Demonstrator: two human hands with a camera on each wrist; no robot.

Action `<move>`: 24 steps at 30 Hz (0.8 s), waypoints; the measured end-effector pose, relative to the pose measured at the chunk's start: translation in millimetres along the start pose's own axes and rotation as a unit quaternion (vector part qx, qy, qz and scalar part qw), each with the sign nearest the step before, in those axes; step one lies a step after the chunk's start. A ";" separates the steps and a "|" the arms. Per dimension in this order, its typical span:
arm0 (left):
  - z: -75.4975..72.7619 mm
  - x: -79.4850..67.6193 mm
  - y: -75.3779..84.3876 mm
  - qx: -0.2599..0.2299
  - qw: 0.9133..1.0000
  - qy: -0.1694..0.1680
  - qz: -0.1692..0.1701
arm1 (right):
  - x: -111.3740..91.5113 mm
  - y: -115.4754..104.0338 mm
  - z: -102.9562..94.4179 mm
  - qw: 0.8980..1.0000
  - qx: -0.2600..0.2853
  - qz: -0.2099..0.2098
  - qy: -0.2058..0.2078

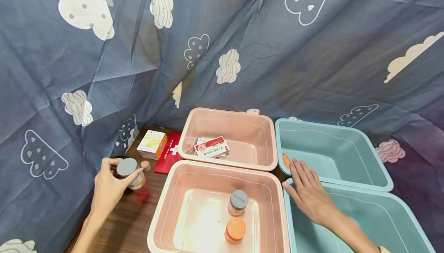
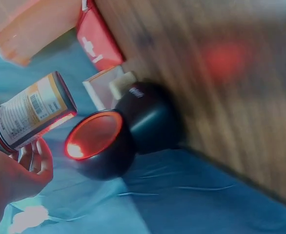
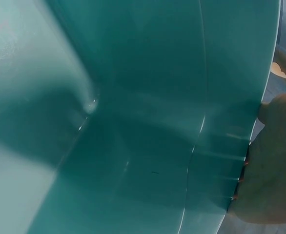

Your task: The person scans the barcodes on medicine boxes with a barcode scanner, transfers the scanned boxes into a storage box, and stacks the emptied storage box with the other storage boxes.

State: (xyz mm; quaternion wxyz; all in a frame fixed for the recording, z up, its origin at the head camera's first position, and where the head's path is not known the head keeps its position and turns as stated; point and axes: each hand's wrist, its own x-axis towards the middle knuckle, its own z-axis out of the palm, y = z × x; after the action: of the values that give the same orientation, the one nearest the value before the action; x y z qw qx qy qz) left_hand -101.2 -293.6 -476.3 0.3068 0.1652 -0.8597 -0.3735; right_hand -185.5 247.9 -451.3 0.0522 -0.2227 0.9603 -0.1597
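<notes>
My left hand [image 1: 108, 187] grips a labelled jar with a grey lid [image 1: 127, 168] between thumb and fingers, above the left part of the table. In the left wrist view the jar [image 2: 33, 109] is tilted, with its barcode label showing. Beyond it in that view are two dark rounded objects [image 2: 150, 117], one with a glossy red-lit top. My right hand [image 1: 308, 191], fingers extended, rests at the shared rims of the two blue bins. An orange item [image 1: 286, 161] in the back blue bin is partly hidden by the rim and that hand.
A front pink bin [image 1: 173, 203] holds a grey-lidded jar [image 1: 237, 202] and an orange-lidded jar [image 1: 235, 230]. Medicine boxes [image 1: 211, 147] lie in the back pink bin [image 1: 270, 141]. Left of these are a red first aid pouch [image 1: 168, 154], a yellow-white box [image 1: 152, 144] and a small round cork-coloured piece [image 1: 145, 165].
</notes>
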 end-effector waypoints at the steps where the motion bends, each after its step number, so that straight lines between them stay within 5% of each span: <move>1: -0.5 2.4 4.7 -0.017 1.000 0.003 0.012 | -0.4 -0.2 -0.1 1.000 0.000 -0.001 0.001; 6: 2.6 19.2 42.4 -0.155 0.986 -0.015 0.066 | -1.0 -0.9 -0.8 1.000 -0.004 -0.001 0.001; 11: 19.1 44.2 98.8 -0.294 0.945 -0.096 0.108 | -0.1 1.2 0.5 1.000 0.000 -0.005 0.001; 16: 60.2 71.5 155.3 -0.298 0.926 -0.175 0.151 | -3.6 9.6 6.8 0.999 0.016 -0.031 0.029; 24: 145.9 92.8 229.3 -0.271 0.912 -0.274 0.143 | -5.4 12.8 6.3 0.997 0.026 -0.060 0.041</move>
State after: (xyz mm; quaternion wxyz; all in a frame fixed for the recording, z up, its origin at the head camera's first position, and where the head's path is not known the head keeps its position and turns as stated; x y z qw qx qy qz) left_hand -278.9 -109.5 -346.0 0.1422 -0.1579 -0.7900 -0.5751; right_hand -184.9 259.4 -461.3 0.0091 -0.2720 0.9419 -0.1966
